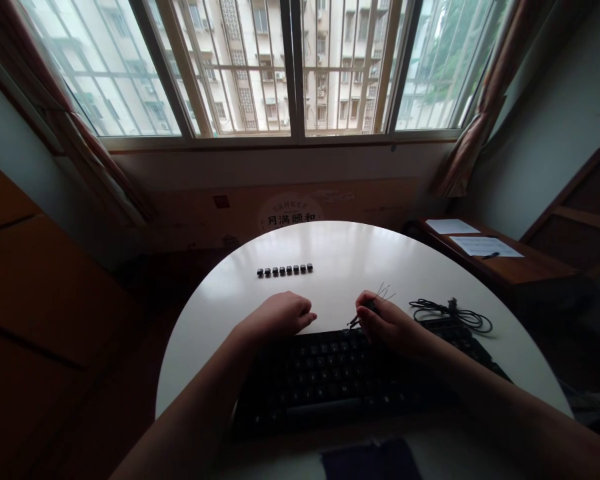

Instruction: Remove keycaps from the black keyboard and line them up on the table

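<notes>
A black keyboard [325, 373] lies across the near part of the round white table. My right hand [390, 323] is closed around a small black keycap puller [371, 305]. Thin wire ends stick up from it, and its dark tips point down at the keyboard's top row. My left hand [285, 313] rests by the far left edge of the keyboard, its fingers curled in and nothing seen in them. Beyond it, several black keycaps [282, 271] stand in a straight row on the tabletop.
A coiled black cable [453, 313] lies at the keyboard's far right. The white table [205, 320] has a curved edge. To the right, a low wooden table [520, 267] bears paper sheets [485, 246] and a pen. A barred window [295, 67] and curtains stand behind.
</notes>
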`<state>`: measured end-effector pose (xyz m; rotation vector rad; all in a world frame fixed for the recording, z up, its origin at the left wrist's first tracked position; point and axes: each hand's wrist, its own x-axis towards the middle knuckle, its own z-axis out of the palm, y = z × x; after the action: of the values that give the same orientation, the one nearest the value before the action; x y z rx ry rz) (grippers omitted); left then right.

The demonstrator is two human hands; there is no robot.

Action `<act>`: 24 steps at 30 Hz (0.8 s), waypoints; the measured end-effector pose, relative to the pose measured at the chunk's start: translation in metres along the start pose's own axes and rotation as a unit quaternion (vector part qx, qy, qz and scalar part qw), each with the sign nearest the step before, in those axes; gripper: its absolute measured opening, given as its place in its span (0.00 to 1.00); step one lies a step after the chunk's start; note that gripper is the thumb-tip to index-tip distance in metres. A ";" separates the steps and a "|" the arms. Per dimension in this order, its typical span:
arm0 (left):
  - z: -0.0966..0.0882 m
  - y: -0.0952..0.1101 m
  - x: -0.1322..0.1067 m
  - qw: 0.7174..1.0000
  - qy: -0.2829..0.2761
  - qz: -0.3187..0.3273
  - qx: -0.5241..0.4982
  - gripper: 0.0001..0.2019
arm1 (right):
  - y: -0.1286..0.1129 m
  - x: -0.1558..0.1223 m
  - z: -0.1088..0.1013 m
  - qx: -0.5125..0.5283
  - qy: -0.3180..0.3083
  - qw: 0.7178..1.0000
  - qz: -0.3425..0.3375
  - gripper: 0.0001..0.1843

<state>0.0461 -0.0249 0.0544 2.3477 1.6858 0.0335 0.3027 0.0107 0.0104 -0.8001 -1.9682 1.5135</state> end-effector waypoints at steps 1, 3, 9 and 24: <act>-0.001 0.002 -0.001 1.000 0.000 0.004 0.001 0.21 | 0.002 0.001 0.001 0.004 0.005 1.000 0.000 0.22; -0.002 0.006 -0.002 1.000 -0.002 0.015 0.001 0.20 | 0.006 0.002 0.001 0.007 0.009 1.000 -0.003 0.23; 0.002 0.011 -0.001 0.999 -0.032 0.032 -0.023 0.18 | 0.009 0.006 0.001 -0.013 -0.005 1.000 -0.001 0.22; 0.009 0.006 0.005 0.997 -0.068 0.015 -0.044 0.25 | -0.018 -0.003 0.005 -0.326 -0.083 0.941 -0.037 0.11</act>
<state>0.0552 -0.0235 0.0463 2.2563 1.5549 -0.0443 0.2989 0.0015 0.0265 -0.8539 -2.6437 0.8924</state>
